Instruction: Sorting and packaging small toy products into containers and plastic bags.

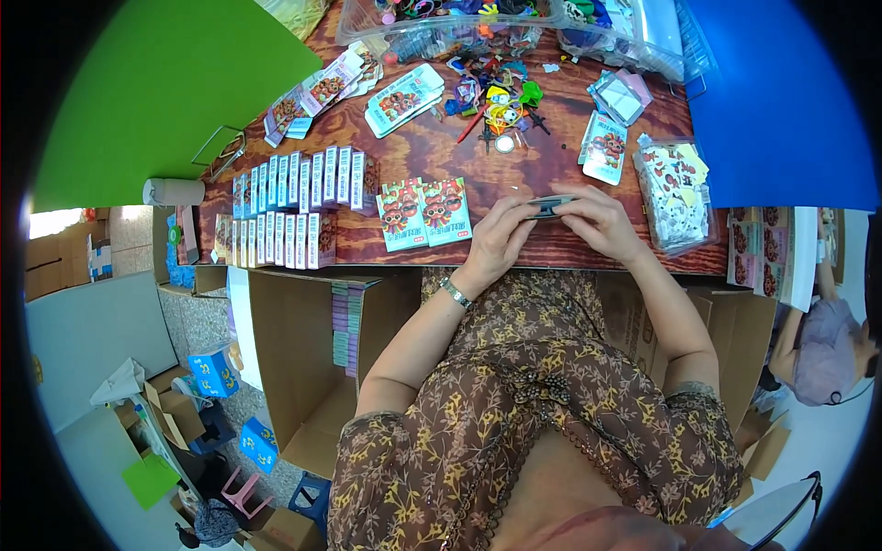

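Observation:
Near the table's front edge, my left hand [497, 233] and my right hand [599, 223] meet around a small thin greyish piece [551, 206]. It shows nearly edge-on, and the fingers of both hands pinch its ends, so its kind cannot be made out. Left of my left hand, two small printed boxes [424, 220] lie side by side. Beyond my hands is a heap of small colourful plastic toys [504, 108], with a red pen [472, 124] beside it. To the far right of my right hand lie flat printed cartons [605, 150].
Two rows of upright boxes [287, 241] line the table's left. More flat cartons [404, 99] are stacked behind. Clear tubs [441, 44] of trinkets stand at the far edge, and a bag of printed pieces [678, 197] at right. An open cardboard box [303, 321] sits below the table.

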Available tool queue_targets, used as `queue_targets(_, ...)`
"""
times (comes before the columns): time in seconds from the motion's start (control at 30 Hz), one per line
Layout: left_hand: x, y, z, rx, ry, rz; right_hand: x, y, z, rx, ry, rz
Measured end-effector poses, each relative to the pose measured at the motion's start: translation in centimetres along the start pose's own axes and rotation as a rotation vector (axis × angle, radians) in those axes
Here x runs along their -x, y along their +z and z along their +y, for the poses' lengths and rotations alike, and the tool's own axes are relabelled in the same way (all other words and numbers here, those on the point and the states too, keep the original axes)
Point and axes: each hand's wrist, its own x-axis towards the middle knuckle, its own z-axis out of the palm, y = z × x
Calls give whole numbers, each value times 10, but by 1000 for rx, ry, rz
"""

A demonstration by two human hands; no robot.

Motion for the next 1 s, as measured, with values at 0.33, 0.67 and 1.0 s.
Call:
queue_targets(0.33, -7, -2, -1, -20, 17, -2, -29, -21, -9, -247, 397, -118)
queue_targets(0.67, 6, 7, -14, 124, -197, 23, -23, -5, -23, 373, -129, 17)
queue_targets(1.0, -4, 4, 0, -77, 32, 100, -9, 10, -36, 627, -276, -25)
